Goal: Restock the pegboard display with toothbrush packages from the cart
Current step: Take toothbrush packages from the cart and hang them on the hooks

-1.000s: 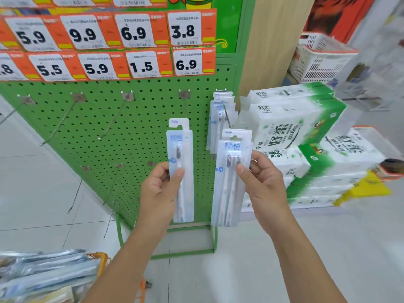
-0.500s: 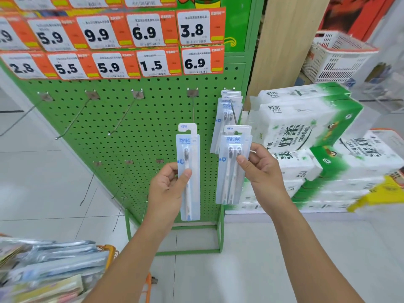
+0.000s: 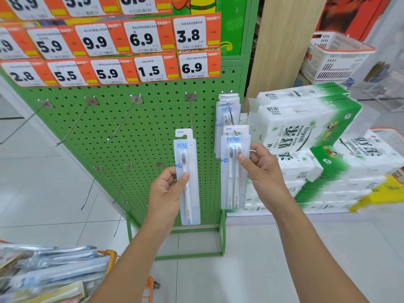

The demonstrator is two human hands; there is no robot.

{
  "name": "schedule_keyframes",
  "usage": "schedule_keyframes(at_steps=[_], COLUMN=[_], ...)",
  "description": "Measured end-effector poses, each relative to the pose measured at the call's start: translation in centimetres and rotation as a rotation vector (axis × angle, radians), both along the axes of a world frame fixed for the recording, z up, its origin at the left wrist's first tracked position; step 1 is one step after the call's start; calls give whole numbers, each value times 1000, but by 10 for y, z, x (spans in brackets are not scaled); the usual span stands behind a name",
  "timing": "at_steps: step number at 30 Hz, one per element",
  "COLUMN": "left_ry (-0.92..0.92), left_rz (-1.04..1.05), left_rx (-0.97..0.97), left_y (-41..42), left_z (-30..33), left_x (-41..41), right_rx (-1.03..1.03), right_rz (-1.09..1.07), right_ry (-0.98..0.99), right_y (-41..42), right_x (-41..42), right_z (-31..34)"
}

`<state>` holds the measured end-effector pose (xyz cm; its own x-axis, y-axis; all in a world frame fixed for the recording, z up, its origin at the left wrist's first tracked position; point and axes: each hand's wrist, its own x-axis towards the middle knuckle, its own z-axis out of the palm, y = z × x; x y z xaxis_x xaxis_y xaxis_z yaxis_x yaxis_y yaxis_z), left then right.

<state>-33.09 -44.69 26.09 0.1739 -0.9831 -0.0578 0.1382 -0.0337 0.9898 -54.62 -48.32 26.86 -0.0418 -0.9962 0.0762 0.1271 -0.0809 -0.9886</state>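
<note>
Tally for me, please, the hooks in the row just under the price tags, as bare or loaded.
Bare hooks: 4
Loaded hooks: 1, holding toothbrush packages
Total in view: 5

Lower left, the cart (image 3: 109,255) runs off frame; its heaped packages (image 3: 54,274) blur, labels unreadable.

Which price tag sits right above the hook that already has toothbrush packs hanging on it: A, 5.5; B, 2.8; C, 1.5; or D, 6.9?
D: the hanging toothbrush packs are on the rightmost hook of the green pegboard, directly under the lower-row 6.9 tag.
</note>
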Motion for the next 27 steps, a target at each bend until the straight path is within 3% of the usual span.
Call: schedule_keyframes(at_steps=[8, 11, 15, 16, 20, 23, 27], left_ry=[-43, -48, 8, 12, -10, -13, -5], left_rz=[-17, -21, 22, 36, 19, -9, -25], left_rx=[6, 2, 17, 27, 31, 36, 26], left_y=[-11, -11, -10, -10, -9, -11, -15], left_z=[4, 3, -4, -6, -10, -12, -14], left_x=[4, 6, 8, 8, 5, 1, -5], right_rx=[60, 132, 153, 122, 21, -28, -31], right_rz=[-106, -262, -512, -463, 91, 103, 28], right_ry=[209, 312, 322, 325, 287, 169, 172], right_y=[-72, -82, -30, -12, 27, 22, 13], right_x=[1, 3, 21, 31, 76, 87, 82], right_z=[8, 2, -11, -15, -17, -15, -20])
